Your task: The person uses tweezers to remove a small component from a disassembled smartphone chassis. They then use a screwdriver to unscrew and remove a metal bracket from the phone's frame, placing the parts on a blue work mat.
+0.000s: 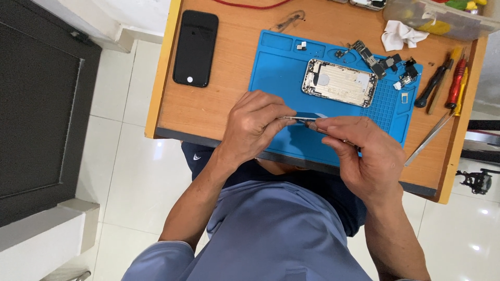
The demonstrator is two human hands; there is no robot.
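A black phone screen panel (195, 48) lies apart at left, the left hand (255, 125) and right hand (364, 153) pinch a thin metal tool (304, 119) over the blue silicone mat (276, 73), and the gutted silver phone shell (339, 82) sits beyond, loose small parts (388, 63) beside it, reassembly apparently undone.

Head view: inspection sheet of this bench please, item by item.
Surface: wooden table with yellow edge, blue work mat on it.
Job's things: opened phone shell on the mat; thin metal tool held between both hands.
Clutter: black phone face up, loose phone parts, screwdrivers, white cloth, clear plastic box.
Grippers: left hand and right hand both pinch the tool above the mat.
Cables: red wire at the far edge.
Surroundings: white tiled floor, dark panel.
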